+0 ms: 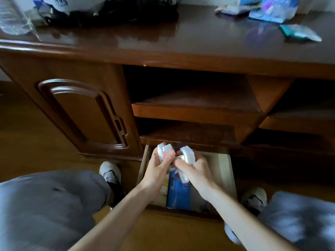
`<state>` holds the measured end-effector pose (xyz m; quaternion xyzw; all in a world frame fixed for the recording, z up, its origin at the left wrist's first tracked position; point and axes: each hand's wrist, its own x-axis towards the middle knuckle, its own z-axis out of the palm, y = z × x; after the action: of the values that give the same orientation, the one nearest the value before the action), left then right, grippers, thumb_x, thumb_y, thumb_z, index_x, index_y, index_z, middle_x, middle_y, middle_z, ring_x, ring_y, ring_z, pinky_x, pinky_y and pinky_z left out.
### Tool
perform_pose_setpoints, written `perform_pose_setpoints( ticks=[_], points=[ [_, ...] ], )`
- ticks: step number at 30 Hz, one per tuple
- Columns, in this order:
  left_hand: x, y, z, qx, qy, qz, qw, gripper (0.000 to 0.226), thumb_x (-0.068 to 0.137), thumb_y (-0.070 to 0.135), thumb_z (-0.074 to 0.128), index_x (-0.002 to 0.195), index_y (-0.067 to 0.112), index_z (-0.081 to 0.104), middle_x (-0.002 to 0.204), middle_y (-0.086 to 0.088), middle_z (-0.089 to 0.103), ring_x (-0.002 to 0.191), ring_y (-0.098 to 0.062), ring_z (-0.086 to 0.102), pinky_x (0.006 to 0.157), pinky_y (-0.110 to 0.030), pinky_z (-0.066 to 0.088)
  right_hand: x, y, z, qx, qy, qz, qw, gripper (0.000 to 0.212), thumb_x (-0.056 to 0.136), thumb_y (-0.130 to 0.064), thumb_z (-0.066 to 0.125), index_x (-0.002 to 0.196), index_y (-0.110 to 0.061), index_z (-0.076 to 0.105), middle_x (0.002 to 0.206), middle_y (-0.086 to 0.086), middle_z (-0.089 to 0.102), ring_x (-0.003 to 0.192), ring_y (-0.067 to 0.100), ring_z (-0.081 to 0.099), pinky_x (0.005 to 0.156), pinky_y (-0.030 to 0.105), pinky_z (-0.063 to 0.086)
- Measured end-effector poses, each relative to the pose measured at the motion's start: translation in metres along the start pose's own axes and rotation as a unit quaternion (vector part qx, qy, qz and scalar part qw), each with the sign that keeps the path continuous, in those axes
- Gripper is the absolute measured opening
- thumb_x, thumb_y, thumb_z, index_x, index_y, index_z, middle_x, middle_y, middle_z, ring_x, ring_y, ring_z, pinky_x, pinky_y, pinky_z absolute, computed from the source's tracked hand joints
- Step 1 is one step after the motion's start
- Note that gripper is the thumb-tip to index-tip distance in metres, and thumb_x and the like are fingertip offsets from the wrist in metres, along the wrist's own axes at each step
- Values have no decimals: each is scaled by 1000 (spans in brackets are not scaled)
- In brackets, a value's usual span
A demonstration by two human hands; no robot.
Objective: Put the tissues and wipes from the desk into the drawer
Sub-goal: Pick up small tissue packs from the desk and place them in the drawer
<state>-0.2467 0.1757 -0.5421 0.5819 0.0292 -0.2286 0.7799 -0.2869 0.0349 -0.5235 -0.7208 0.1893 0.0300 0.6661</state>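
Both hands hover over the open bottom drawer [224,171] of the dark wooden desk. My left hand [157,169] is closed on small white tissue packs [164,151] with a red mark. My right hand [195,169] grips other white tissue packs [188,153], one hanging down toward the drawer. A blue pack [178,194] lies inside the drawer under my hands. On the desk top at the far right lie more packets: a teal and white one [300,33] and a pile of blue and white ones [272,11].
Two open shelves [195,107] sit above the drawer, and a closed cabinet door [81,113] is to the left. A clear plastic bottle [12,15] and dark clutter [117,13] stand on the desk's left. My knees and shoes flank the drawer.
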Motion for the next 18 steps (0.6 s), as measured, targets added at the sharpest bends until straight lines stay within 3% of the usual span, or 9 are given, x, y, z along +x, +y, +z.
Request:
perform_pose_setpoints(
  ticks=[2, 4, 5, 6, 8, 10, 13, 15, 18],
  points=[
    [6, -9, -2, 4, 33, -3, 999, 46, 88, 44, 70, 129, 33, 51, 110, -3, 75, 103, -24, 73, 81, -35, 61, 10, 9, 1, -29, -17, 20, 999, 19, 83, -47, 76, 94, -32, 73, 81, -2, 76, 76, 16, 76, 57, 26, 60],
    [11, -16, -12, 3, 98, -27, 995, 46, 92, 42, 67, 132, 27, 50, 105, -4, 73, 95, -21, 73, 82, -38, 60, 19, 24, 0, -38, -25, 77, 996, 19, 83, -52, 74, 95, -38, 74, 82, 0, 77, 74, 18, 76, 64, 37, 63],
    [13, -18, -20, 3, 137, -52, 989, 48, 93, 42, 67, 133, 22, 50, 106, -9, 70, 94, -21, 70, 84, -42, 60, 24, 35, 0, -1, -26, 132, 991, 24, 84, -50, 76, 99, -31, 75, 84, 3, 78, 72, 20, 76, 64, 39, 64],
    [16, -22, -29, -8, 171, -86, 982, 47, 94, 41, 66, 132, 20, 50, 107, -11, 65, 94, -23, 68, 87, -47, 60, 28, 46, -1, 72, -35, 201, 976, 31, 85, -45, 78, 105, -23, 74, 88, 8, 78, 71, 23, 75, 61, 37, 64],
    [16, -28, -47, -60, 212, -159, 962, 41, 95, 39, 66, 127, 20, 49, 114, -10, 59, 102, -30, 64, 87, -54, 59, 33, 62, -1, 234, -75, 327, 912, 44, 85, -37, 79, 116, -8, 67, 93, 15, 73, 79, 26, 72, 62, 36, 61],
    [14, -32, -59, -79, 232, -205, 947, 40, 95, 38, 66, 125, 21, 48, 117, -10, 55, 108, -34, 62, 81, -55, 61, 37, 79, -2, 303, -107, 370, 872, 48, 84, -27, 79, 124, -7, 61, 102, 19, 68, 89, 30, 68, 71, 39, 62],
    [11, -41, -69, -65, 228, -209, 949, 41, 94, 37, 68, 127, 21, 49, 115, -10, 58, 100, -31, 67, 77, -52, 62, 46, 96, 5, 270, -159, 356, 880, 51, 86, -13, 77, 132, -9, 57, 126, 24, 63, 102, 35, 69, 78, 41, 62],
    [12, -44, -73, -43, 225, -195, 954, 44, 93, 37, 70, 129, 22, 50, 112, -9, 59, 99, -29, 67, 77, -49, 63, 55, 103, 13, 210, -169, 325, 907, 51, 85, -7, 78, 131, -13, 59, 124, 19, 68, 101, 32, 73, 79, 39, 63],
    [14, -48, -80, -29, 227, -192, 954, 49, 90, 38, 72, 131, 23, 50, 114, -12, 59, 100, -30, 68, 80, -49, 62, 74, 108, 22, 50, -166, 223, 959, 58, 80, -13, 85, 129, -29, 59, 118, -2, 69, 110, 21, 67, 88, 34, 61]
  ],
)
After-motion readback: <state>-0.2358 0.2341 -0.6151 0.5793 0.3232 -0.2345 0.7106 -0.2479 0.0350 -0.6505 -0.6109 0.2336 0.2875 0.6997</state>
